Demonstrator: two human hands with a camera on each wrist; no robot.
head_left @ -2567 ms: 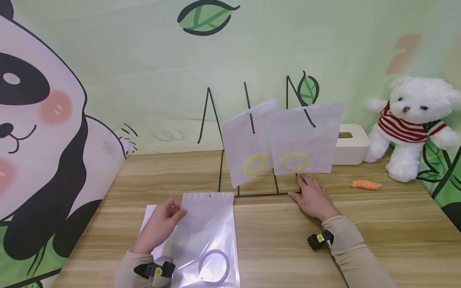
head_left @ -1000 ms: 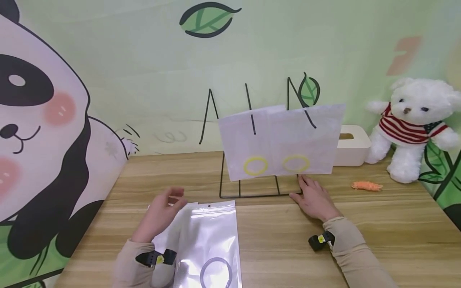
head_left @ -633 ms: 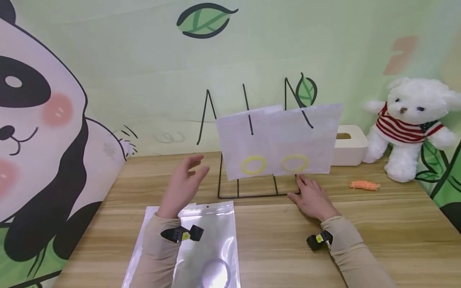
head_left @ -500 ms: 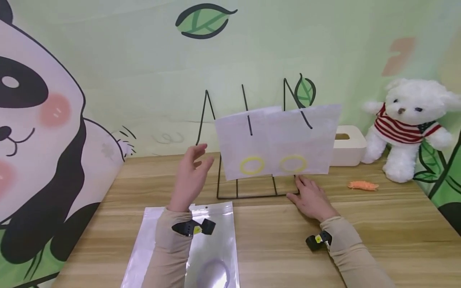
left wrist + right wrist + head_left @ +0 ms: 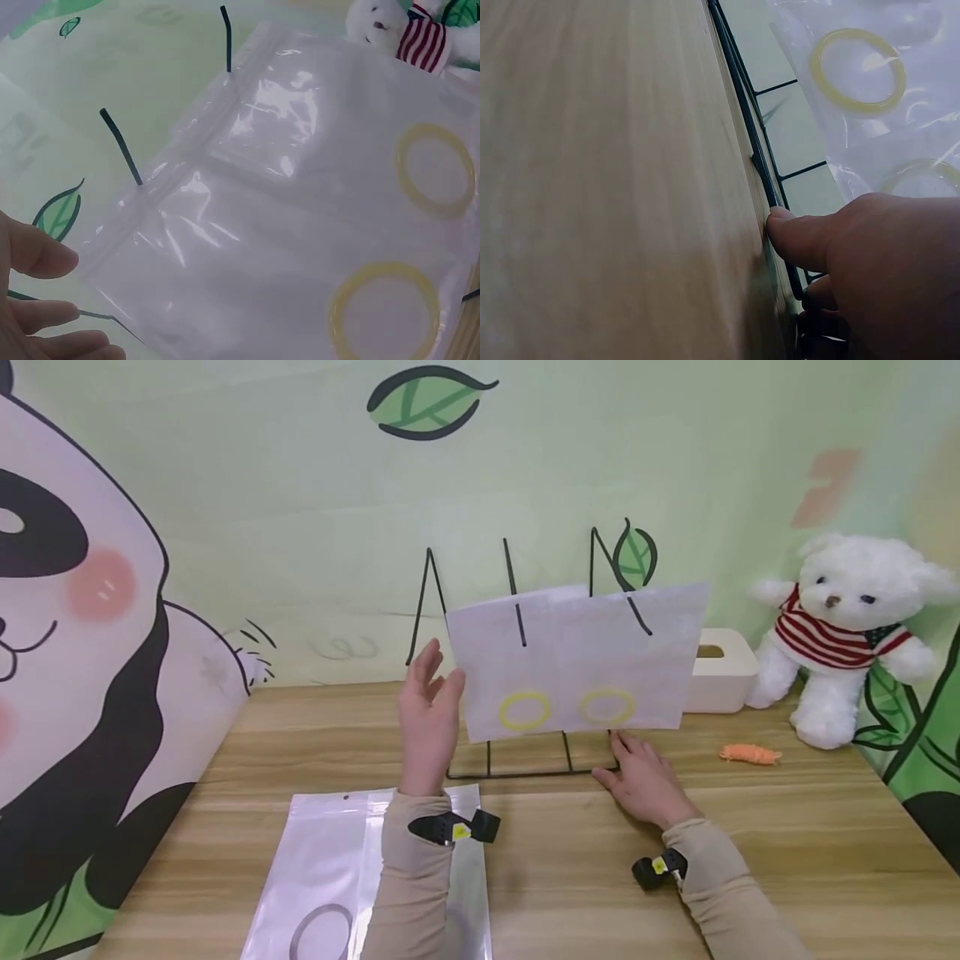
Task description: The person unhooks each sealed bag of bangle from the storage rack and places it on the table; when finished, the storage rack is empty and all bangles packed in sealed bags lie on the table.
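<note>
While your right hand [image 5: 647, 781] pinches the black rack [image 5: 525, 775] right of centre, your left hand [image 5: 429, 718], no longer at the flat bags [image 5: 322, 852] at lower left, is mid-frame beside the left hanging bag [image 5: 502, 660], fingers loose, contact unclear, so the work seems to shift there.

A pale green wall [image 5: 315, 485] carries a large cartoon panda [image 5: 60, 635] at the left and outlined leaves [image 5: 429, 406]; a blurred reddish mark [image 5: 827, 485], perhaps lettering, sits farther right. Soft light covers the wood-grained desk [image 5: 570, 885] below.
</note>
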